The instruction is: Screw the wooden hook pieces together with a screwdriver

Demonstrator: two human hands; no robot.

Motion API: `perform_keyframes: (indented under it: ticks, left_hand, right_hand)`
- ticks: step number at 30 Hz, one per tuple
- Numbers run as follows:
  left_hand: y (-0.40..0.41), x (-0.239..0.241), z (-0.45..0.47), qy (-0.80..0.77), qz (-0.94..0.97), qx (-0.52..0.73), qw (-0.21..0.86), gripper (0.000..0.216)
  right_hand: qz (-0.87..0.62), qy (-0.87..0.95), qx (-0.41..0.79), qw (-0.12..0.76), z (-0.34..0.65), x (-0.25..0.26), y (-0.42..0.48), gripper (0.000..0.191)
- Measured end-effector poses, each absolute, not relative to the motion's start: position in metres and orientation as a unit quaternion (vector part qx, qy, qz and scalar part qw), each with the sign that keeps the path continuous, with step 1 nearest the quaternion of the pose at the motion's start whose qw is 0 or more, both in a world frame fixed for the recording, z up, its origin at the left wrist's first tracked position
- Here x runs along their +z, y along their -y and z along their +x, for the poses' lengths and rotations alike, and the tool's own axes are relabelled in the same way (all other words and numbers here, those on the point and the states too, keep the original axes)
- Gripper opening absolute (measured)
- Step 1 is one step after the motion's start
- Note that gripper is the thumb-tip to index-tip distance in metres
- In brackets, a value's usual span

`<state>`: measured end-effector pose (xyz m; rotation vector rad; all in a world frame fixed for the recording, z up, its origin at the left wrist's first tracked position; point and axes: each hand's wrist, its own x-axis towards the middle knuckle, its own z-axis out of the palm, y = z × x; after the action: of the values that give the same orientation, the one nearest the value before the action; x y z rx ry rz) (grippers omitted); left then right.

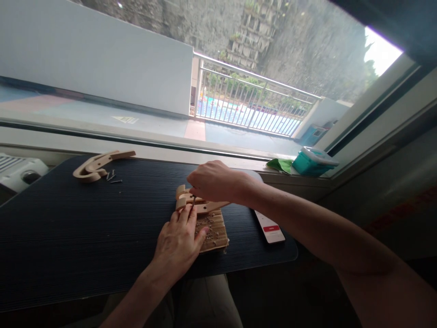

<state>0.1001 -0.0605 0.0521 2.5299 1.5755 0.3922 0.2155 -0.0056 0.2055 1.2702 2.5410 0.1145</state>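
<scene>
A rectangular wooden block point(215, 232), its top strewn with small shavings, lies on the dark table. Across its far part rests a pale curved wooden piece point(205, 208) with drilled holes and hooked ends. My left hand point(179, 239) lies on both, fingers stretched forward against the curved piece and thumb apart on the block. Above them, my right hand point(213, 181) is closed in a fist. From its underside a thin metal shaft point(194, 199) points down close to my left fingertips. The handle is hidden inside the fist.
Another curved wooden piece point(99, 165) lies at the table's far left, with several screws point(112, 176) beside it. A phone point(271, 228) lies near the right edge. On the window sill are a green cloth point(279, 165) and a teal box point(312, 161).
</scene>
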Motion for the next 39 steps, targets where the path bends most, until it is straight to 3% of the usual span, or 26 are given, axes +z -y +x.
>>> perform_keyframes:
  ticks: [10,19,30,39]
  left_hand:
    - [0.050,0.046,0.057,-0.459,0.794,0.398,0.019,0.021]
    - [0.004,0.056,0.068,-0.400,0.838,0.364,0.072,0.074]
    - [-0.011,0.044,0.071,-0.381,0.855,0.337,0.098,0.081]
    - [-0.011,0.042,0.074,-0.387,0.828,0.346,0.209,0.082]
  right_hand:
    - [0.460,-0.875,0.011,0.154,0.219,0.211,0.008,0.027]
    - [0.459,-0.878,-0.008,0.140,0.223,0.209,0.009,0.027]
    - [0.456,-0.882,-0.007,0.120,0.226,0.204,0.007,0.024]
    - [0.456,-0.881,-0.015,0.125,0.227,0.206,0.007,0.026]
